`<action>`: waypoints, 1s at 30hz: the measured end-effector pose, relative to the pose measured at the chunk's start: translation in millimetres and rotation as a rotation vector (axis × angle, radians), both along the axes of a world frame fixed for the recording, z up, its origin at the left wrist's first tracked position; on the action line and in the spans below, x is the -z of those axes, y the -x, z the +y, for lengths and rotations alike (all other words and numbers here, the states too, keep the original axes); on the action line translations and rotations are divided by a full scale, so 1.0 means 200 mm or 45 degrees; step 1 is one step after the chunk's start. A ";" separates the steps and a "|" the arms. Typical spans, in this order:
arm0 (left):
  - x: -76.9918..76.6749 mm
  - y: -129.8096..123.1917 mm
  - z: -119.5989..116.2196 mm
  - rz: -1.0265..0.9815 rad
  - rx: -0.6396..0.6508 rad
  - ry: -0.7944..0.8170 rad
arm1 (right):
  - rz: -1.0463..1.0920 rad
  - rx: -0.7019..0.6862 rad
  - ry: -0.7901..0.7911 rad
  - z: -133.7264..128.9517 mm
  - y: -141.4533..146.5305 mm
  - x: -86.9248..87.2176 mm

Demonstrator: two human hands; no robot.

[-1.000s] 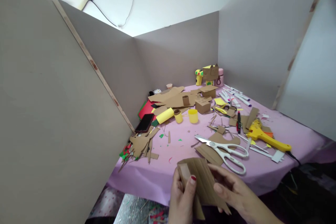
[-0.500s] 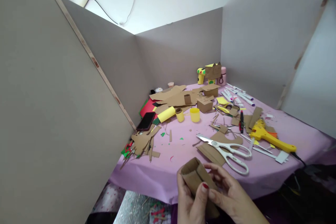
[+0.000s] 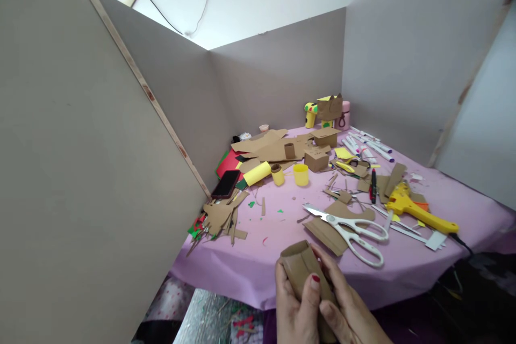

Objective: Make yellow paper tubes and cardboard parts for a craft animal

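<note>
A brown cardboard tube (image 3: pixel 300 267), its open end tilted up and away, is held at the front edge of the table. My left hand (image 3: pixel 296 309) is wrapped round its left side, with the thumb pressed on its face. Along its right side lies my right hand (image 3: pixel 342 301), fingers curled behind the cardboard and thumb near its lower part. Just beyond the hands, white-handled scissors (image 3: pixel 349 228) rest partly over a flat cardboard piece (image 3: pixel 328 236).
A yellow glue gun (image 3: pixel 421 212) lies on the right, its cord running off the table. A phone (image 3: pixel 226 184) and cardboard scraps (image 3: pixel 220 217) are on the left. Yellow rings (image 3: pixel 300 174), small boxes (image 3: pixel 316 160) and markers (image 3: pixel 377 149) stand or lie farther back.
The tube has turned slightly and its open end shows less of the inside. My right hand's fingers have moved in closer behind it. The view has shifted slightly.
</note>
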State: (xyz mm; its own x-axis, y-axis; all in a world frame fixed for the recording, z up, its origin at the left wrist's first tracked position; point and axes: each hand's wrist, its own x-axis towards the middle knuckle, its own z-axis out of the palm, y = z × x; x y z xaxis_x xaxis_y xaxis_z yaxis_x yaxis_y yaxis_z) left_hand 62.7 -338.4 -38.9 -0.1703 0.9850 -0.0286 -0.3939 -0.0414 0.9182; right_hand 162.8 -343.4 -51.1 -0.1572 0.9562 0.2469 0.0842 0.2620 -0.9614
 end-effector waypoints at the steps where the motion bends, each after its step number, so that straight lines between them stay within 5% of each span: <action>1: -0.01 0.01 0.00 0.038 -0.020 -0.001 | -0.021 0.001 -0.019 0.00 0.00 0.00; 15: -0.07 0.01 0.02 -0.281 -0.074 0.187 | -0.168 -0.144 0.025 0.02 -0.05 0.07; 30: -0.01 0.02 0.00 -0.226 -0.171 0.194 | -0.024 0.073 0.065 -0.04 -0.02 0.03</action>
